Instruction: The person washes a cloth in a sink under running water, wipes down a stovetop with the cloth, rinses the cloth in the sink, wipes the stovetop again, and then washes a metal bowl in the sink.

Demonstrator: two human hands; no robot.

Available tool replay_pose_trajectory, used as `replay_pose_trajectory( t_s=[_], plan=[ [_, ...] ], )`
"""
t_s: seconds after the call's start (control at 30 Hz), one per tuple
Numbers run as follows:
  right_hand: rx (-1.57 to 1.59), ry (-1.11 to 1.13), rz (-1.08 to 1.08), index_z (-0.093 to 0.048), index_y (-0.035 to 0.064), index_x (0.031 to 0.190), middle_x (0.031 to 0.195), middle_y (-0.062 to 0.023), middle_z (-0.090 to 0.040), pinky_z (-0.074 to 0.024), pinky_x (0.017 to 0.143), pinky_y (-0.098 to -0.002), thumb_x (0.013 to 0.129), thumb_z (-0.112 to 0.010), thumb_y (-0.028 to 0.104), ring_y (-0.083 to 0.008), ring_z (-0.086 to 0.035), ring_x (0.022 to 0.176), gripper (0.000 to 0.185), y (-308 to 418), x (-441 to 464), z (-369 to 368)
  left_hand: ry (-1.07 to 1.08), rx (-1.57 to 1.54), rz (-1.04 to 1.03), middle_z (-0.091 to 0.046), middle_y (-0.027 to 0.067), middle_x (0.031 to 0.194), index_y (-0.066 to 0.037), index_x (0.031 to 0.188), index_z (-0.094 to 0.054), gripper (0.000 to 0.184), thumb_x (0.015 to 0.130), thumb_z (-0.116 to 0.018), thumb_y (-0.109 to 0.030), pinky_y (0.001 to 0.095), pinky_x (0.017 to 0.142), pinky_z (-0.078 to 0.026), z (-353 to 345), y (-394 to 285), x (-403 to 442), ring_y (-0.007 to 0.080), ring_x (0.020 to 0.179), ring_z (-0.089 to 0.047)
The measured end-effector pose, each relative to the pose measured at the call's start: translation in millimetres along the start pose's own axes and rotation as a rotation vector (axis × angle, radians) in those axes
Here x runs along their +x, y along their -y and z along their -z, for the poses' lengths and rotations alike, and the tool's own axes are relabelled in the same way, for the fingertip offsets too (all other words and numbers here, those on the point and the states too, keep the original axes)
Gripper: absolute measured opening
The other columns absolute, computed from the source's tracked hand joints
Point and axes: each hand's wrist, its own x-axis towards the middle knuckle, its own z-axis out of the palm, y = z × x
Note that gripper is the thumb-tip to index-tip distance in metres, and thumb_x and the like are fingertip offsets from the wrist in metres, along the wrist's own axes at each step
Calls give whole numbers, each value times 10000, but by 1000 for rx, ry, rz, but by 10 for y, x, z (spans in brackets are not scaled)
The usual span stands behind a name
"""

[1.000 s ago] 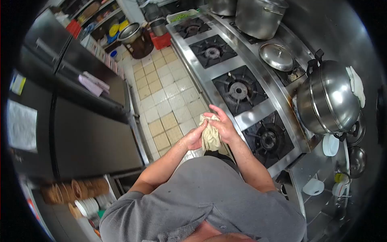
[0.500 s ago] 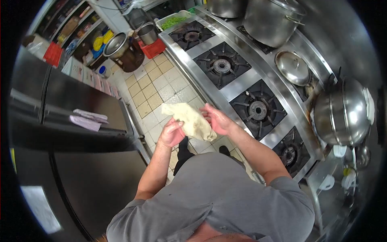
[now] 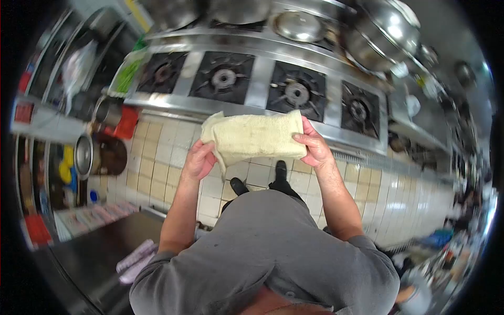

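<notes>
A pale yellow cloth [image 3: 254, 137], folded into a long rectangle, is stretched between my two hands in front of my body. My left hand [image 3: 200, 158] pinches its left end, where a loose corner hangs down. At the other end, my right hand [image 3: 315, 143] grips the folded edge, thumb on top and fingers behind. Faint brownish marks show on the cloth. It hangs in the air over the tiled floor, just short of the stove's front edge.
Ahead runs a steel stove [image 3: 257, 86] with several black burners. A lidded steel pan [image 3: 300, 26] and a large steamer pot [image 3: 380, 34] stand behind them. At left are a tray of green vegetables [image 3: 127, 76], a red crate [image 3: 126, 123] and a brown bin [image 3: 111, 155].
The cloth has gone from bunched up to spread into a flat folded rectangle, and my hands have moved apart. My view has turned right, facing the stove squarely.
</notes>
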Motion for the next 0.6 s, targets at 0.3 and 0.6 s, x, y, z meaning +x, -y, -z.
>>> replay_pose_trajectory(
  t_s=[0.3,0.6],
  plan=[
    [-409,-636,461,-577,23,1296,997,-49,-696,-531,783,-263,928,-670,-2,-107,-648,861,380,-60,-1223,423,-41,242,111,-685,82,1126,-24,1188,-596,198,1040,-554,-148,333,923,-522,-190,583,703,166,1023,-659],
    [-828,-514,360,-650,32,1257,975,-7,-689,-511,849,-263,869,-746,29,-109,-643,920,399,686,-1650,281,78,603,-99,-697,83,1065,-52,1244,-619,317,931,-670,-44,327,859,-537,-816,192,544,163,978,-662]
  ],
)
